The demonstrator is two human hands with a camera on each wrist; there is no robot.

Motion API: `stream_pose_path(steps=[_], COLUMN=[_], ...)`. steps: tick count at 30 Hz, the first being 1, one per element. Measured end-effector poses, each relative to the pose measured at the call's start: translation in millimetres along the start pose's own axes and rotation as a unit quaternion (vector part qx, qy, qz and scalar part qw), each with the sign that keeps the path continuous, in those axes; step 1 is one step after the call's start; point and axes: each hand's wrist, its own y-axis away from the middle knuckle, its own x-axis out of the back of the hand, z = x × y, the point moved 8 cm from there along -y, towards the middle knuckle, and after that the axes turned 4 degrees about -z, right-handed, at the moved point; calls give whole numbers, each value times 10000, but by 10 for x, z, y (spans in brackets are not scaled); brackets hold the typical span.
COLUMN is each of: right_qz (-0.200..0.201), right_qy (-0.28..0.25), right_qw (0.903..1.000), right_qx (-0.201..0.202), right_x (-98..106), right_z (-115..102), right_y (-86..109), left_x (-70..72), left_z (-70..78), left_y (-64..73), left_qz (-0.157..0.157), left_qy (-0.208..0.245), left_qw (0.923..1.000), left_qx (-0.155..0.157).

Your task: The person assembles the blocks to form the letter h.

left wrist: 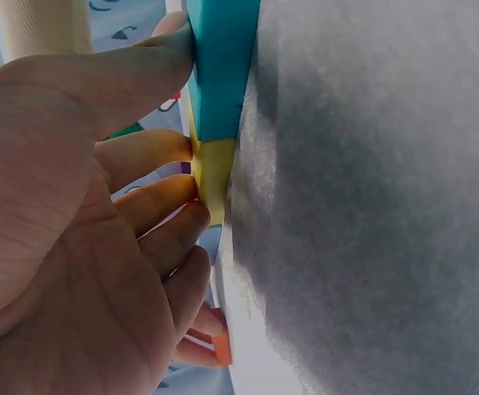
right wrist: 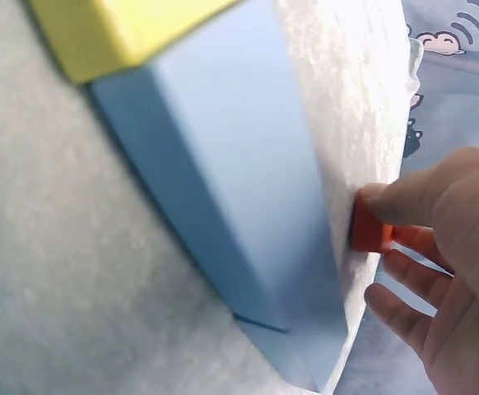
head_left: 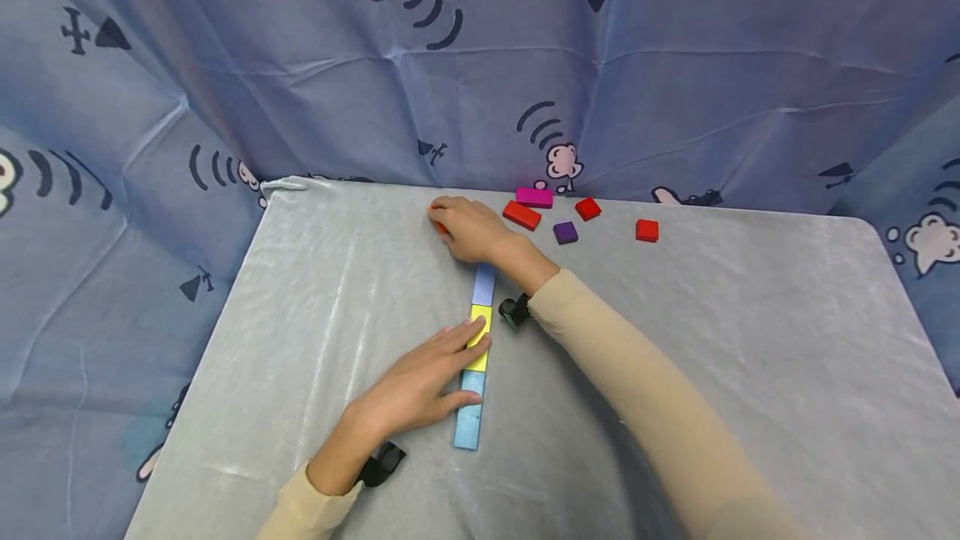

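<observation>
A straight row of blocks runs away from me along the grey-covered table. Nearest is a light-blue part (head_left: 467,430), then a yellow part (head_left: 482,313), then a periwinkle-blue part (head_left: 484,286). My left hand (head_left: 412,382) lies against the row's left side, its fingertips on the yellow part and its thumb on the light-blue part. Beyond the far end, my right hand (head_left: 474,232) pinches a small orange-red block (right wrist: 371,226) between thumb and fingers, close to the tabletop. From above, that hand covers the far tip of the row and most of this block.
Loose blocks lie at the back, right of my right hand: a magenta one (head_left: 534,197), a red oblong (head_left: 522,215), a purple cube (head_left: 566,232) and two red cubes (head_left: 588,208). A printed blue curtain (head_left: 480,82) hangs behind the grey table cover (head_left: 720,340).
</observation>
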Motion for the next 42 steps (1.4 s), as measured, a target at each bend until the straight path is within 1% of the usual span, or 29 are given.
stream_pose_path(steps=[10, 18, 26, 35, 42], right_qz=[-129, -296, -278, -280, -22], right_qy=[-208, -103, -137, -346, -304], right_qw=[9997, 9995, 9995, 9990, 9995], right_qx=[4, -52, -22, -23, -6], right_x=[32, 36, 32, -24, -28], right_z=[-2, -6, -48, -16, -30], right_y=[37, 90, 111, 174, 217], left_x=[17, 60, 57, 21, 17], left_z=[23, 17, 14, 20, 35], left_y=[11, 0, 12, 0, 2], left_qz=[53, 42, 13, -54, -46], left_qy=[-174, -130, -95, 45, 40], left_qw=[9998, 9999, 9999, 9999, 10000], left_qx=[5, -19, 56, 84, 41])
